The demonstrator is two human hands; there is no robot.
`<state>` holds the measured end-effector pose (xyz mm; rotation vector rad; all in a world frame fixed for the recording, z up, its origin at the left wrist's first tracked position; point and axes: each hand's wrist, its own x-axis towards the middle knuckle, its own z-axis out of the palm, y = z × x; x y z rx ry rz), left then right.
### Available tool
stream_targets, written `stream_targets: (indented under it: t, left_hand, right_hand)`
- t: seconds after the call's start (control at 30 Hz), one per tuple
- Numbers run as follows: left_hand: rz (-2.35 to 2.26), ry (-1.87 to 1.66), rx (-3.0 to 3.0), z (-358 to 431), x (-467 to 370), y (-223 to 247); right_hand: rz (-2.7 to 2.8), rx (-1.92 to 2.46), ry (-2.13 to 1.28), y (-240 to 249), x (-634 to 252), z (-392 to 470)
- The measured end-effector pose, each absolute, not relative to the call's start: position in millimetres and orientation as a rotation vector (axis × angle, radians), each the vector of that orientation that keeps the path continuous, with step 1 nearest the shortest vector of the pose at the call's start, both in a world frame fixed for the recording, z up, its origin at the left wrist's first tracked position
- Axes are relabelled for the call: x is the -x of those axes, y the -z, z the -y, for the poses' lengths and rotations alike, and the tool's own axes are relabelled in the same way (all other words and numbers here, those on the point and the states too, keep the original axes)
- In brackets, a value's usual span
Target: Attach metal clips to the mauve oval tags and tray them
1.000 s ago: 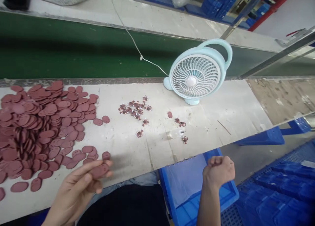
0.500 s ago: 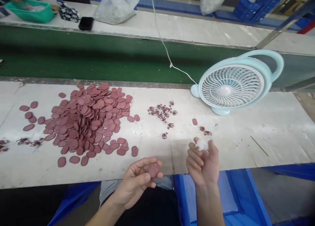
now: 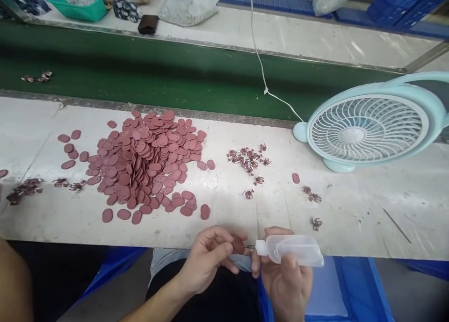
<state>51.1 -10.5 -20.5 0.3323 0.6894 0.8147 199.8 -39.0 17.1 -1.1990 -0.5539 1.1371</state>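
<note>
My left hand (image 3: 210, 259) pinches a reddish-brown oval disc (image 3: 238, 244) between thumb and fingers, just over the table's front edge. In my right hand (image 3: 286, 277) lies a translucent squeeze bottle (image 3: 294, 250) with a white cap, held sideways. Its thin needle tip points left and meets or nearly meets the disc; the exact contact is too small to tell. A large heap of the same oval discs (image 3: 140, 161) covers the table left of centre. Right of the heap sits a cluster of small brown and silvery pieces (image 3: 248, 159).
A light-blue fan (image 3: 368, 130) stands at the right, its white cord (image 3: 261, 69) running back. A blue bin (image 3: 365, 289) is below the table edge. Across the green belt (image 3: 157, 60) are a green basket (image 3: 79, 5) and a plastic bag (image 3: 191, 6). A person's arm shows at lower left.
My right hand has turned the bottle sideways and brought its tip left to the disc in my left hand. Another small brown piece now lies on the table at right. The view has shifted left.
</note>
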Motion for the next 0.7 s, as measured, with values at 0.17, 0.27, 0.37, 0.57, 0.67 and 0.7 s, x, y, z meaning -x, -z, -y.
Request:
stream_targets:
  t: [0.17,0.27,0.37,0.57,0.67,0.7]
  left_hand:
    - [-0.71,-0.821,-0.293,13,-53,19]
    - [-0.716,-0.82,-0.318,14,-53,20]
    - [-0.725,-0.828,-0.318,15,-53,19]
    - [-0.727,-0.824,-0.334,13,-53,18]
    - [-0.719,-0.827,-0.334,13,-52,18]
    - [-0.712,-0.83,-0.333,13,-52,17]
  right_hand:
    - [0.704,1.32,-0.865,-8,-191,46]
    - [0.732,1.349,-0.809,-1,-189,48]
    - [0.74,1.381,-0.79,-1,-190,49]
    - [0.807,1.478,-0.825,-9,-192,48]
    - [0.776,1.448,-0.819,-8,-191,50]
    - [0.756,1.419,-0.823,-7,-191,50]
